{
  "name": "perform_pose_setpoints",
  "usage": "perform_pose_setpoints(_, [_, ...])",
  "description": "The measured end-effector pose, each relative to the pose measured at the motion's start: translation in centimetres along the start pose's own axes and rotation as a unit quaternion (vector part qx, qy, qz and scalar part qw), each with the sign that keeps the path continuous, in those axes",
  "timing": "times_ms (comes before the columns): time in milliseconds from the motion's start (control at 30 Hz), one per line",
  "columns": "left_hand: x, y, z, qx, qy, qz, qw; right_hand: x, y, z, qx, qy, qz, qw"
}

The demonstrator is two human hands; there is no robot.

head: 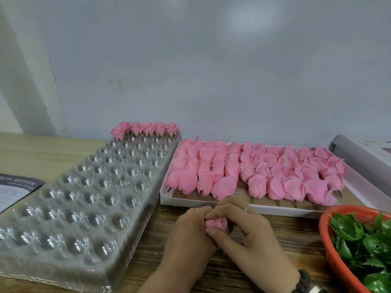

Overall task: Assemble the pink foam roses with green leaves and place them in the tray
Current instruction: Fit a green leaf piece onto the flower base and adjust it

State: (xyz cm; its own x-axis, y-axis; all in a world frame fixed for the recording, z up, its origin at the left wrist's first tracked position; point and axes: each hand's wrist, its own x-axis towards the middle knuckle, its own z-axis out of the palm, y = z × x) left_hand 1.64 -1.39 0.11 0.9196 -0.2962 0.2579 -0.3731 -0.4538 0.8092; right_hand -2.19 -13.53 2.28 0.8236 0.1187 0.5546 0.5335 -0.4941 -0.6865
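Observation:
One pink foam rose (216,224) is pinched between my left hand (186,240) and my right hand (249,233) just above the wooden table, in front of the white box. No leaf is visible on it. The clear plastic tray (84,199) with many round cups lies at the left; several finished roses with green leaves (146,129) stand in its far row. A white box (262,209) holds several rows of loose pink roses (254,172). Green leaves (364,244) fill an orange basket at the right.
The orange basket (330,250) sits at the lower right edge. A printed sheet (14,189) lies at the far left under the tray's corner. A white box lid (364,151) leans at the back right. A pale wall rises behind the table.

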Motion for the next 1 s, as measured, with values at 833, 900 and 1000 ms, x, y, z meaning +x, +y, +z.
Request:
perform_pose_setpoints(833, [-0.6, 1.8, 0.3, 0.177, 0.073, 0.099, 0.977, 0.1, 1.0, 0.7, 0.018, 0.118, 0.067, 0.991])
perform_pose_setpoints(900, [-0.6, 1.9, 0.3, 0.177, 0.065, 0.1, 0.977, -0.1, 1.0, 0.7, 0.003, 0.109, 0.071, 0.992])
perform_pose_setpoints(1000, [-0.6, 2.1, 0.2, 0.167, 0.061, 0.101, 0.979, -0.3, 0.9, 0.7, -0.012, 0.094, 0.071, 0.993])
